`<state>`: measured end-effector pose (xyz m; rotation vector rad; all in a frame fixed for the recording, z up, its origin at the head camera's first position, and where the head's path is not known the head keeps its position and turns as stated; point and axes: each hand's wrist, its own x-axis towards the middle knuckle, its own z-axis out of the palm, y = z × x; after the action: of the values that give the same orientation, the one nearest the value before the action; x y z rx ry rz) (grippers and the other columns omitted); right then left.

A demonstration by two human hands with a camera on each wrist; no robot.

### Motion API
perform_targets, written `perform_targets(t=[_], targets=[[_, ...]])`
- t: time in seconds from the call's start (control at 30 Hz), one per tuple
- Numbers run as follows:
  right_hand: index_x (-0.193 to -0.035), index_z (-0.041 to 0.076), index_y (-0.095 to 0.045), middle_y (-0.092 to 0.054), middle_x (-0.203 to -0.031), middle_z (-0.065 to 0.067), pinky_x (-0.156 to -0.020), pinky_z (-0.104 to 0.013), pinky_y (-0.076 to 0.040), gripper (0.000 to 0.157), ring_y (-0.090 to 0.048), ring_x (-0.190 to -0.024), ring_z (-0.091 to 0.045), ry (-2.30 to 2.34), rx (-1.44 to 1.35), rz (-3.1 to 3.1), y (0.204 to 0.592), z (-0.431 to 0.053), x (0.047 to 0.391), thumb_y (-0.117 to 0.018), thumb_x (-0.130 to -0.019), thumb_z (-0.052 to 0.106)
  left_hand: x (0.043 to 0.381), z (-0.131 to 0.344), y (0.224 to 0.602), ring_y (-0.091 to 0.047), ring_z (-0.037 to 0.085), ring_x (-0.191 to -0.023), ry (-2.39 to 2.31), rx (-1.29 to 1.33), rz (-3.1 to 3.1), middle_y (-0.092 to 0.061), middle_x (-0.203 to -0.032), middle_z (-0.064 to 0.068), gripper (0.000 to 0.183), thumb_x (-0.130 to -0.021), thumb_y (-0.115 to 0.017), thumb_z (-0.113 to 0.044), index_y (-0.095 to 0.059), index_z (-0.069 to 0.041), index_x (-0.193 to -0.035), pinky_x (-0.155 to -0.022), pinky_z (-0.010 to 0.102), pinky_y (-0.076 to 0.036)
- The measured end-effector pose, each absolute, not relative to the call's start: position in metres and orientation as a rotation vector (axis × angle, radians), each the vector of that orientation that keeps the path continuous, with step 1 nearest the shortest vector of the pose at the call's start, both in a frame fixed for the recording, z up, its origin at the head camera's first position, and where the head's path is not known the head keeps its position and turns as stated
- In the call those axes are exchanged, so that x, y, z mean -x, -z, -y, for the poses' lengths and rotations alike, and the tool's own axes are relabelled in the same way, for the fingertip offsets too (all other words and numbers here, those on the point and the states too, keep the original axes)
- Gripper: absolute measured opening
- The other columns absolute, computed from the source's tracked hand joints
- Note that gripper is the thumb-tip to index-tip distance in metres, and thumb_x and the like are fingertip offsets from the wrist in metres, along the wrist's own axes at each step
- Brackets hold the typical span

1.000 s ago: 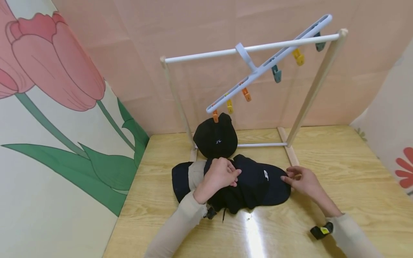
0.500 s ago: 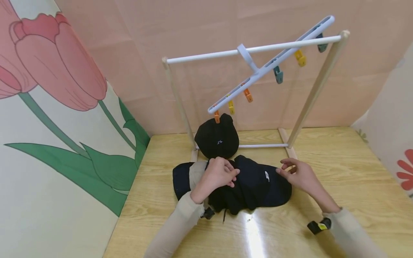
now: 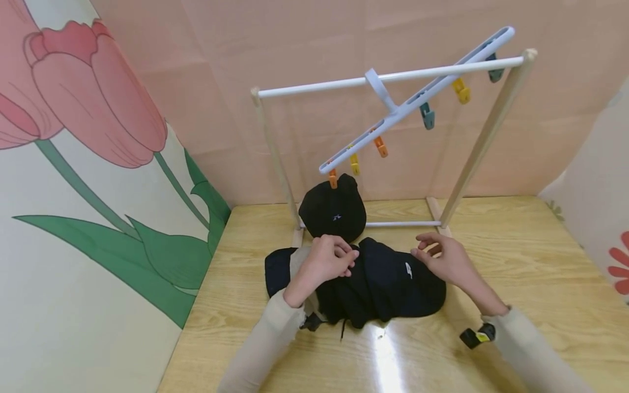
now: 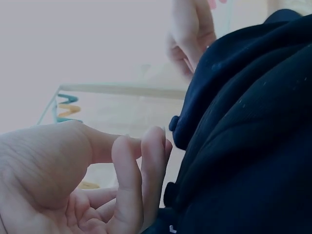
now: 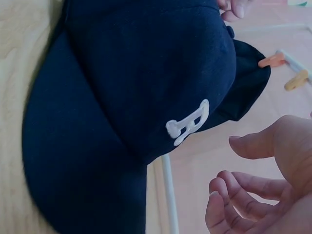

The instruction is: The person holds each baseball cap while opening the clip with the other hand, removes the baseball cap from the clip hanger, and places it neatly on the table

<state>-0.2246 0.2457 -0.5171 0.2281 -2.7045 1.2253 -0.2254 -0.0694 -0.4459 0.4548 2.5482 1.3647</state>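
A row of overlapping baseball caps lies on the table. The rightmost is a navy cap (image 3: 388,284) with a white logo, its brim pointing right. Left of it are black fabric folds, then a beige cap (image 3: 297,261) with a dark brim. My left hand (image 3: 321,265) is over the middle of the row, fingers bent, with nothing visible in it; in the left wrist view its fingertips are beside the dark caps. My right hand (image 3: 448,261) hovers at the navy cap's far edge, thumb and fingers apart and holding nothing. Behind, a black cap (image 3: 332,212) hangs from an orange clip (image 3: 333,179).
A white hanger (image 3: 393,112) with several coloured clips slants across the top rod of a drying rack (image 3: 339,84). The rack's wooden posts and feet stand at the back of the wooden table (image 3: 236,349). A tulip-printed wall (image 3: 93,103) bounds the left side.
My right hand has come off the navy cap's brim edge and moved left and away from me, toward its crown. My left hand has shifted slightly left. The caps look unmoved.
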Motion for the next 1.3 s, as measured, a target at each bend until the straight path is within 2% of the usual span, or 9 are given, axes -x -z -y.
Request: perform_targets(t=[0.23, 0.57, 0.73, 0.87, 0.97, 1.17, 1.23, 1.3], targets=[[-0.123, -0.006, -0.071, -0.074, -0.098, -0.016, -0.067, -0.022, -0.057, 0.035, -0.074, -0.082, -0.029, -1.228, -0.347, 2.616, 0.504, -0.23, 0.228, -0.081, -0.095, 0.013, 0.23, 0.078, 0.442, -0.07, 0.008, -0.058, -1.351, -0.462, -2.632, -0.076, -0.074, 0.0, 0.012, -0.101, -0.077, -0.019, -0.076, -0.008, -0.096, -0.057, 0.024, -0.058], [-0.122, -0.003, -0.073, -0.076, -0.099, -0.015, -0.072, -0.02, -0.058, 0.031, -0.075, -0.087, -0.03, -1.259, -0.387, 2.548, 0.487, -0.211, 0.231, -0.08, -0.097, 0.014, 0.239, 0.089, 0.44, -0.073, 0.006, -0.067, -1.27, -0.471, -2.752, -0.08, -0.086, -0.001, 0.017, -0.101, -0.076, -0.024, -0.075, -0.008, -0.107, -0.066, 0.026, -0.059], [-0.127, -0.002, -0.071, -0.077, -0.104, -0.017, -0.075, -0.02, -0.059, 0.035, -0.076, -0.092, -0.031, -1.335, -0.389, 2.521, 0.482, -0.203, 0.231, -0.078, -0.099, 0.016, 0.244, 0.093, 0.438, -0.076, 0.013, -0.082, -1.235, -0.494, -2.798, -0.081, -0.101, 0.004, 0.02, -0.102, -0.076, -0.025, -0.076, -0.009, -0.113, -0.076, 0.033, -0.063], [-0.13, -0.001, -0.07, -0.078, -0.112, -0.018, -0.08, -0.02, -0.059, 0.036, -0.076, -0.099, -0.032, -1.328, -0.395, 2.532, 0.481, -0.198, 0.233, -0.077, -0.101, 0.02, 0.246, 0.097, 0.434, -0.077, 0.019, -0.089, -1.274, -0.52, -2.8, -0.08, -0.106, 0.007, 0.022, -0.102, -0.075, -0.023, -0.074, -0.006, -0.116, -0.084, 0.037, -0.064], [-0.131, 0.0, -0.07, -0.078, -0.116, -0.019, -0.084, -0.024, -0.062, 0.036, -0.075, -0.103, -0.034, -1.313, -0.402, 2.519, 0.478, -0.197, 0.236, -0.076, -0.101, 0.02, 0.248, 0.098, 0.429, -0.077, 0.022, -0.092, -1.328, -0.554, -2.786, -0.079, -0.109, 0.009, 0.023, -0.102, -0.074, -0.021, -0.073, -0.004, -0.118, -0.087, 0.038, -0.064], [-0.132, 0.0, -0.07, -0.077, -0.121, -0.021, -0.09, -0.041, -0.064, 0.037, -0.075, -0.108, -0.037, -1.346, -0.44, 2.481, 0.467, -0.189, 0.243, -0.075, -0.102, 0.02, 0.25, 0.101, 0.422, -0.076, 0.028, -0.099, -1.391, -0.587, -2.779, -0.076, -0.115, 0.012, 0.024, -0.103, -0.073, -0.018, -0.071, -0.003, -0.122, -0.09, 0.041, -0.064], [-0.133, 0.0, -0.07, -0.076, -0.123, -0.02, -0.09, -0.033, -0.063, 0.037, -0.075, -0.11, -0.037, -1.358, -0.448, 2.477, 0.464, -0.186, 0.244, -0.076, -0.101, 0.019, 0.25, 0.102, 0.421, -0.076, 0.028, -0.1, -1.391, -0.576, -2.795, -0.075, -0.118, 0.013, 0.025, -0.103, -0.073, -0.018, -0.071, -0.003, -0.122, -0.091, 0.042, -0.064], [-0.133, 0.001, -0.07, -0.076, -0.124, -0.02, -0.091, -0.039, -0.064, 0.037, -0.075, -0.111, -0.037, -1.363, -0.454, 2.472, 0.46, -0.182, 0.245, -0.076, -0.101, 0.019, 0.251, 0.103, 0.419, -0.075, 0.029, -0.103, -1.393, -0.566, -2.803, -0.074, -0.12, 0.014, 0.026, -0.103, -0.073, -0.018, -0.07, -0.002, -0.123, -0.092, 0.043, -0.064]])
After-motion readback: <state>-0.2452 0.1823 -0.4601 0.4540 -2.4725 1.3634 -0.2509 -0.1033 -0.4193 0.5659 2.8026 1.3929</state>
